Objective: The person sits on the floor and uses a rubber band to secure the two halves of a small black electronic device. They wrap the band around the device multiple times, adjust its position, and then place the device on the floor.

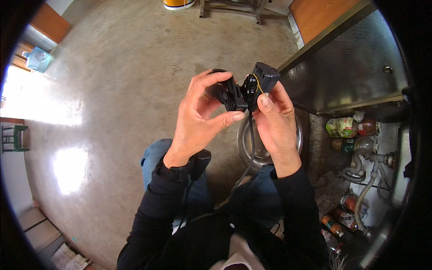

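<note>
In front of my chest, both hands hold a black boxy device [266,76] with a dark curved strap [220,92], a thin yellow band and a hanging cable [252,139]. My left hand [193,114] curls its fingers and thumb around the strap side. My right hand [275,121] grips the boxy end, its thumb pressed on the near face. Around my left wrist is a black strap carrying another dark boxy device [199,163]. The inner faces of the held parts are partly hidden by my fingers.
A metal basin [243,144] sits on the floor below my right hand. To the right are an open cabinet door [351,58], plastic bottles [341,128] and grey drain pipes [362,198]. A blue water jug [38,60] and a green stool [14,138] stand at the left.
</note>
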The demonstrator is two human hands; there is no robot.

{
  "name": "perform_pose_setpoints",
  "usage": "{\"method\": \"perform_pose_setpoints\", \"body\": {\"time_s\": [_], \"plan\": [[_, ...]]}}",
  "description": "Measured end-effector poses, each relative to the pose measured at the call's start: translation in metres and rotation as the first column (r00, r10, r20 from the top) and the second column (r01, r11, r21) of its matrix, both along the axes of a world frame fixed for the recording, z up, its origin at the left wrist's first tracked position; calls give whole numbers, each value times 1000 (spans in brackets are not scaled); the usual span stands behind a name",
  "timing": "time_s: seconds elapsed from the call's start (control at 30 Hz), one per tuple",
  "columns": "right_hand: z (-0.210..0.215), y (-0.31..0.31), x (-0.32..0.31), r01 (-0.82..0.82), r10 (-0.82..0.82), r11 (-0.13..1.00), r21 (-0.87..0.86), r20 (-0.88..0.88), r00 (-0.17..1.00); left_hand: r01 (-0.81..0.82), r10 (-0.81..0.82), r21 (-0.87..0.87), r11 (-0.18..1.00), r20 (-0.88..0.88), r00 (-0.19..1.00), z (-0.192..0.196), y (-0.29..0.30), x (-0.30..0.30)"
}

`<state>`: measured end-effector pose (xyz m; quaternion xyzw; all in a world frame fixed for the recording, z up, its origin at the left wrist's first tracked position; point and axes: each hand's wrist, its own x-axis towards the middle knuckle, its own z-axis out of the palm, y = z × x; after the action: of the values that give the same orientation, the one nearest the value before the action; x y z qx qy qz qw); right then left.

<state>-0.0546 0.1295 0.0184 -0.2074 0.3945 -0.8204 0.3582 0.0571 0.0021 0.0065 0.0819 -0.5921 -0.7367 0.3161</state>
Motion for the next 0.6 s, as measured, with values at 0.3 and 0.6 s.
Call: {"method": "perform_pose_setpoints", "body": {"time_s": [0.3,0.6], "plan": [[4,-2,2,4,-4,1000,8,-75,997,-40,41,-23,999,31,999,2,-2,3],[-2,-1,-1,46,-38,997,55,-137,990,-32,37,-86,996,48,998,1,1,3]]}}
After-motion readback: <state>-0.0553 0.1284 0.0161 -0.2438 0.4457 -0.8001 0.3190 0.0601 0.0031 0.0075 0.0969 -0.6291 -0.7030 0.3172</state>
